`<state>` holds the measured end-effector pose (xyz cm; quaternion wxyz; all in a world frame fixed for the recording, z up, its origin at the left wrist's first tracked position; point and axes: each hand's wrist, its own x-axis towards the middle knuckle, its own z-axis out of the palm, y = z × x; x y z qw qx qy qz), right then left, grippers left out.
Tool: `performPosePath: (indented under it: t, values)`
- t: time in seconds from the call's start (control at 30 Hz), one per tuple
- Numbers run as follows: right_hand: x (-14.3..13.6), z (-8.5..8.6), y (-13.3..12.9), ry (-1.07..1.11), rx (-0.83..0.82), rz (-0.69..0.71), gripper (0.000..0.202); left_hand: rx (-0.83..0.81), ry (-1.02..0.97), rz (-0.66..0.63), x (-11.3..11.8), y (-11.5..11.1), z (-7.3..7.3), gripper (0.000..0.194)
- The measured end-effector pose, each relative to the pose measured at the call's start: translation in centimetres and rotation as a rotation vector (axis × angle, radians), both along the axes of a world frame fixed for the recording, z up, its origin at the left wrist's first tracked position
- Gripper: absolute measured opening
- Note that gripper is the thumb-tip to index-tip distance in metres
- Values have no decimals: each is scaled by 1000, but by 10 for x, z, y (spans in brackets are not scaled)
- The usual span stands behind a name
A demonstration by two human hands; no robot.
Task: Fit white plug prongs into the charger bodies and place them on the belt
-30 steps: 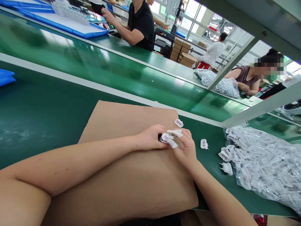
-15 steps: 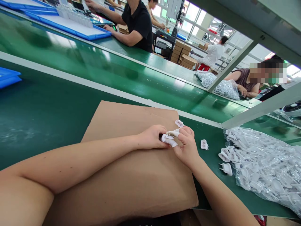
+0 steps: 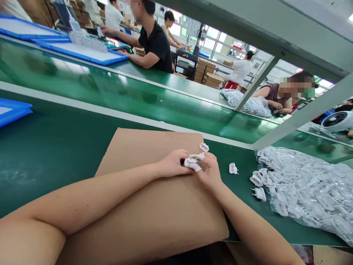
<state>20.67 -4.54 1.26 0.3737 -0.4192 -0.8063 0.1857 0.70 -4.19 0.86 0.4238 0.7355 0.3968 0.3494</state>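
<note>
Over the cardboard sheet (image 3: 154,209), both of my hands meet at one small white plug part (image 3: 189,162). My left hand (image 3: 174,162) pinches it from the left between thumb and fingers. From the other side my right hand (image 3: 211,169), with white covers on its thumb and finger, grips the same part. Fingers hide much of it. Just beyond my right hand, a loose white plug piece (image 3: 204,147) lies at the cardboard's edge. Another two-pin plug piece (image 3: 233,168) rests on the green table to the right.
A clear plastic bag (image 3: 311,191) full of white plug pieces lies at the right, with several pieces at its mouth. A blue tray (image 3: 13,110) is at far left. Beyond the conveyor (image 3: 132,95) sit co-workers. A metal post (image 3: 298,117) slants across the right.
The view has shifted, so the scene sits slightly left and lower. Both hands stay together on the plug part, with little visible change in their grip.
</note>
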Motion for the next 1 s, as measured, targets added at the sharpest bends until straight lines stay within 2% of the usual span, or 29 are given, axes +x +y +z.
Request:
performPosePath:
  t: [0.1,0.2,0.33,0.57,0.73,0.87,1.0]
  values:
    - [-2,-6,-5,48,9,-17,18,44,-2,0,2,-6,-3,24]
    - [-4,-9,-9,94,-18,-45,17,104,99,2,2,-9,-6,19]
    - [-3,-12,-6,152,-64,18,24,129,154,-49,3,-6,-6,17]
    - [3,-18,-4,-94,110,5,18,232,200,-57,2,-7,-11,21]
    - [-1,-14,-12,-134,213,-25,15,437,295,-26,-4,-5,-18,27]
    - [-7,-16,-18,-147,182,-99,17,545,336,-20,-7,-3,-20,27]
    - [-11,-18,-23,-63,115,-134,16,586,348,-26,-8,-1,-22,28]
